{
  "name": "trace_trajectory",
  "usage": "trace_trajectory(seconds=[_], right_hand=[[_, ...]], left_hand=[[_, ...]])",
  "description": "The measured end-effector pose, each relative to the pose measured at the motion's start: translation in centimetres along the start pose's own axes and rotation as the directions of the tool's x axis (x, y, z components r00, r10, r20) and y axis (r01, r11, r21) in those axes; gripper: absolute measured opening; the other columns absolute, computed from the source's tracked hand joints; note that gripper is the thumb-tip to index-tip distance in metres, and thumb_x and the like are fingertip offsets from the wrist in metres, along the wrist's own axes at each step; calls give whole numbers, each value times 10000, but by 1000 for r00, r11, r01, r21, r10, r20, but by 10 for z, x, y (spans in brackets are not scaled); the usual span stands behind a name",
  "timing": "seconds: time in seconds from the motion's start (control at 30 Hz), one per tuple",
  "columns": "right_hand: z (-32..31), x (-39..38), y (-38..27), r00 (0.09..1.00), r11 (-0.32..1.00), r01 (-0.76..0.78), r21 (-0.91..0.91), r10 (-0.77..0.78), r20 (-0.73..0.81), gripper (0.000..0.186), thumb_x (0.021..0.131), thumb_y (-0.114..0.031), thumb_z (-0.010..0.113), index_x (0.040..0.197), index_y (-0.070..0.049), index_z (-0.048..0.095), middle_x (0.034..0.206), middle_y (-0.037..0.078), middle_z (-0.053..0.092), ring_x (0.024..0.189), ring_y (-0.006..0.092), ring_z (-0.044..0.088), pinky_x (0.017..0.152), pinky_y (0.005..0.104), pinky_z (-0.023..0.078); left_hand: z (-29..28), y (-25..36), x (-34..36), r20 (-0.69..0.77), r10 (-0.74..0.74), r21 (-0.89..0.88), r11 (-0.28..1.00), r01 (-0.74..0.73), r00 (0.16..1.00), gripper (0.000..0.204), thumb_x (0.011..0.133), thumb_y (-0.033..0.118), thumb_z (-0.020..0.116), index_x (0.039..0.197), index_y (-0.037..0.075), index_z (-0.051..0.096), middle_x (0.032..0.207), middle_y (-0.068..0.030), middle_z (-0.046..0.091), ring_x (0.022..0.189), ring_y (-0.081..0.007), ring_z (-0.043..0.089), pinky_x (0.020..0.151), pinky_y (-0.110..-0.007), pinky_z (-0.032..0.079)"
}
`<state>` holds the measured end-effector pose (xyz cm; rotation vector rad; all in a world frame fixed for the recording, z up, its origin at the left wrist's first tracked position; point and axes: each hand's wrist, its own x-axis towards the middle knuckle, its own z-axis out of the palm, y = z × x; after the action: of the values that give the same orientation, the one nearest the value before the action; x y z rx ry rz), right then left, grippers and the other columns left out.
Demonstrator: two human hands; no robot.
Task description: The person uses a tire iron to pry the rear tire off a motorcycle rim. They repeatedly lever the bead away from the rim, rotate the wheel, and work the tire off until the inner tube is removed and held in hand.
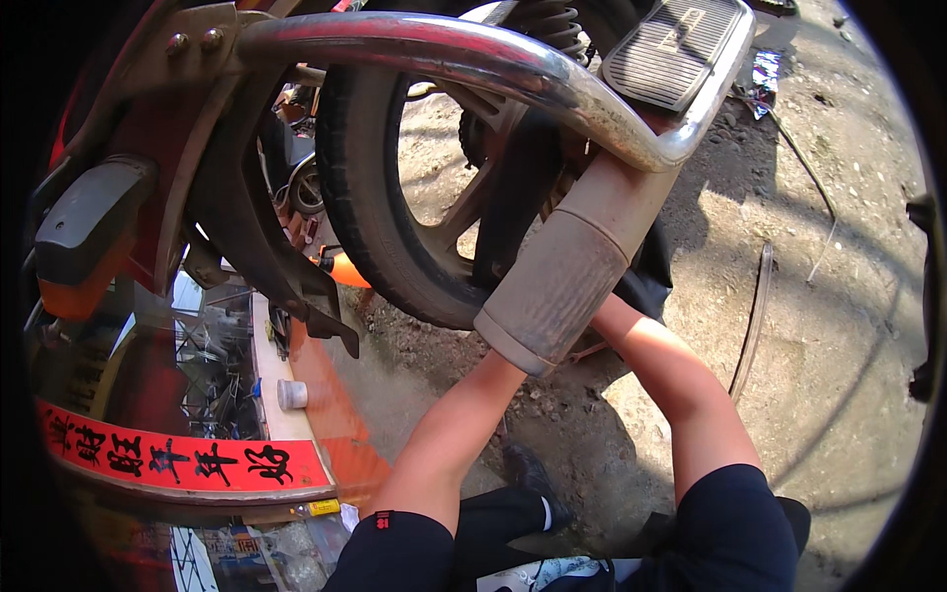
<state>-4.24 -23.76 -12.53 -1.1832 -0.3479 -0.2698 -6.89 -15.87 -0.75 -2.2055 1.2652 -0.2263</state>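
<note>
A dusty exhaust muffler [560,281] of a motorcycle hangs across the middle of the view, and both my arms reach in beneath it. My left forearm [449,419] goes up behind the muffler's lower end, where my left hand is hidden. From the right, my right forearm [656,355] passes under its side, and that hand is hidden too. What either hand touches or holds does not show. Behind the muffler stands the rear wheel [357,187] with its black tyre. A chrome guard bar [424,41] curves above, beside a ridged footrest [676,51].
A grey and orange turn signal [94,232] and a dark mudguard [252,222] jut out at the left. Lower left are a red paper banner [187,456] with black writing and a white cup [292,395]. A long thin strip [755,316] lies on the dirt ground at right.
</note>
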Motion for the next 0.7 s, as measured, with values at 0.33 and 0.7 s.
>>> trace_trajectory(seconds=[0.33, 0.7], right_hand=[[-77, -28, 46, 978, 546, 196, -814, -51, 202, 577, 613, -217, 765, 1168, -125, 633, 1167, 118, 637, 1128, 295, 576, 976, 405, 440], [-43, -30, 0, 942, 610, 107, -785, 191, 276, 630, 616, -290, 770, 1203, -119, 620, 1124, 164, 648, 1068, 337, 603, 929, 413, 472]], left_hand=[[-74, 34, 31, -215, 125, 223, 972, -76, 969, 144, 821, 109, 606, 935, 52, 672, 875, -142, 659, 813, -323, 643, 693, -403, 503], [26, 6, -3, 98, -191, 68, 980, 184, 977, 183, 808, 105, 601, 970, 37, 651, 912, -175, 657, 859, -337, 642, 721, -422, 496]])
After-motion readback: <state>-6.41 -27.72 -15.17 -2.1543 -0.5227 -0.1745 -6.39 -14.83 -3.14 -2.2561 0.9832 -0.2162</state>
